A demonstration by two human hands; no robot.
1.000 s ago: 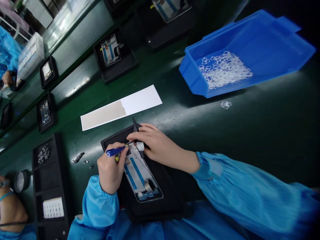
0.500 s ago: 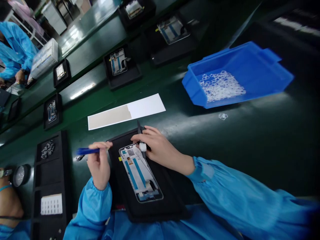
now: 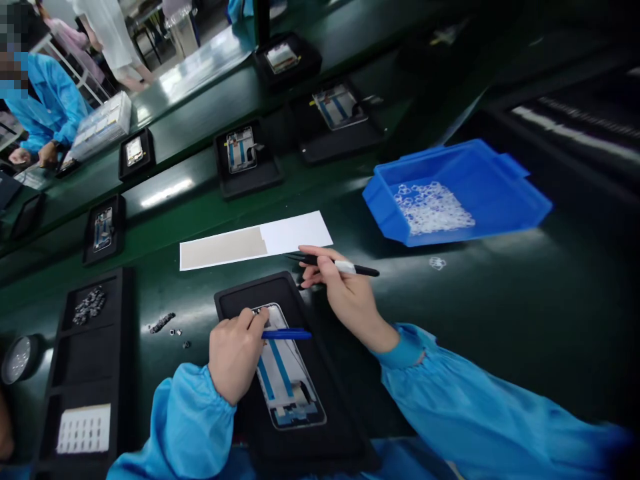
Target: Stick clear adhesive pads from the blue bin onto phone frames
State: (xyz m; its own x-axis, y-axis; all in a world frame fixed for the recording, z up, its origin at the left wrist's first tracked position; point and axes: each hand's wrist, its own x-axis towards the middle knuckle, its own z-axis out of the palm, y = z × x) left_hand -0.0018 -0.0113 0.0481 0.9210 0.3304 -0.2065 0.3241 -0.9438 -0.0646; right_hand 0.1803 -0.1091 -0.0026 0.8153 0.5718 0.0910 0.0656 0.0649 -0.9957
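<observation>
A phone frame (image 3: pixel 301 363) with two blue strips lies in a black foam tray (image 3: pixel 345 433) before me. My left hand (image 3: pixel 235 353) is closed on a blue pen-like tool (image 3: pixel 290 334), which points right across the frame. Its fingertips touch the frame's upper left end; the exact contact is hidden. To the right of the tray, my right hand (image 3: pixel 350 293) grips black tweezers (image 3: pixel 367 270) with a white wrap around them. Their tips point left, close to the lower edge of a white paper strip (image 3: pixel 300 232) that is partly covered in beige.
A blue bin (image 3: pixel 500 193) of small white rings stands at right, a few rings (image 3: pixel 437 263) lying outside. Left are a compartmented black tray (image 3: pixel 83 357), loose dark parts (image 3: pixel 163 323) and a round dish (image 3: pixel 21 360). More phone trays (image 3: pixel 250 180) line the bench; a co-worker (image 3: pixel 55 100) sits beyond.
My left hand has moved right onto the frame's upper end, its blue tool now pointing right. My right hand has moved off the frame to the right, turning the tweezers sideways. The view has shifted.
</observation>
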